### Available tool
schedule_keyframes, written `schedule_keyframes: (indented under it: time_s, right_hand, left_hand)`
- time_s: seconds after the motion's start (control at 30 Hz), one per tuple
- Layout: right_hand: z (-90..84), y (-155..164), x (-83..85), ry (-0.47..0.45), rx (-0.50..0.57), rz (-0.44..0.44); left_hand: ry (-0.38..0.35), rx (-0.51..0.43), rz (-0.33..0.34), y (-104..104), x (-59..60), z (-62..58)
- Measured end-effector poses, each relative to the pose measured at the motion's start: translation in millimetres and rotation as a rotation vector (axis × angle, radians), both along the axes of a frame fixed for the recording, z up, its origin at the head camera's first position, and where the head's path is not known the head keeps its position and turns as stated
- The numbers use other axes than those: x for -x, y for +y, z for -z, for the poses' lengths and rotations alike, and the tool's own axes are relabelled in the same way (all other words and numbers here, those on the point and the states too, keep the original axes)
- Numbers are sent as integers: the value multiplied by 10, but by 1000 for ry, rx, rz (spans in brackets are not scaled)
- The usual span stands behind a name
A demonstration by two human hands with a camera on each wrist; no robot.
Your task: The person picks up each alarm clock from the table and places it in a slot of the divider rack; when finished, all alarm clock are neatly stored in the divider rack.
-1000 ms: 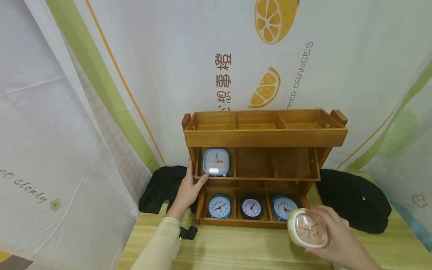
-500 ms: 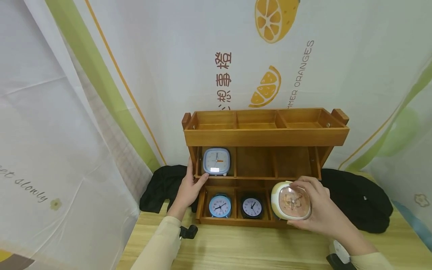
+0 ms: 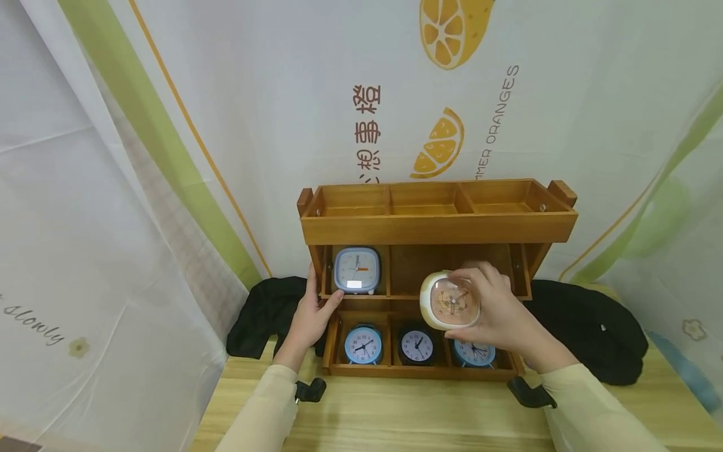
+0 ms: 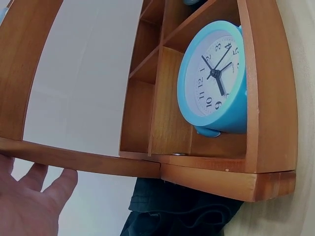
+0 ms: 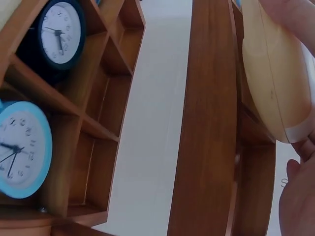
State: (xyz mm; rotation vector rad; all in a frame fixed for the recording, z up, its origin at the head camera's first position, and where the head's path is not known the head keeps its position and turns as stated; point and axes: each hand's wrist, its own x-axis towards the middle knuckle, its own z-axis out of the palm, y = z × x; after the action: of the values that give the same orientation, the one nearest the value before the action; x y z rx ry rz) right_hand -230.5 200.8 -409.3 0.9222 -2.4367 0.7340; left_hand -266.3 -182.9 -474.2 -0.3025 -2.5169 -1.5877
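My right hand [image 3: 490,312] grips a cream rounded clock with a pink face [image 3: 450,301], held up in front of the middle tier of a three-tier wooden rack [image 3: 439,228]; its cream shell [image 5: 273,73] fills the right wrist view's top right. My left hand [image 3: 313,314] rests against the rack's left side by the middle shelf, fingers relaxed. A blue-grey square clock [image 3: 357,270] stands in the middle tier's left compartment. The bottom tier holds a blue round clock [image 3: 362,344], a black one [image 3: 416,345] and another blue one [image 3: 474,353], partly hidden by my right hand.
The rack stands on a light wooden table [image 3: 395,414] against a white backdrop printed with oranges. Black cloth lies left [image 3: 262,311] and right [image 3: 587,329] of the rack. The top tier's three compartments hold nothing visible.
My right hand has lifted the cream clock from low right near the table up and left to the middle tier. The left hand has stayed on the rack's side.
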Motion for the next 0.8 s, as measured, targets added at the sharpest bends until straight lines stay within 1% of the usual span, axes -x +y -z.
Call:
schedule_keyframes:
  time_s: [0.27,0.37,0.47,0.53,0.8]
  right_hand:
    - [-76,-160,216,-30,7,3]
    - [-109,-230,313,-79,10,8]
    - [-129,-288,394,-139,2,33]
    - [-138,-315,438,-161,-8,51]
    - [-140,-351,564,-171,-27,72]
  left_hand:
    - [12,-12,12,-8,-4,-13]
    - [18,-17,11,-8,-8,-18]
    - [15,-18,13,-5,-12,-18]
    - [15,-19,15,-2,-11,-15]
    - [11,-17,10,4,-7,-4]
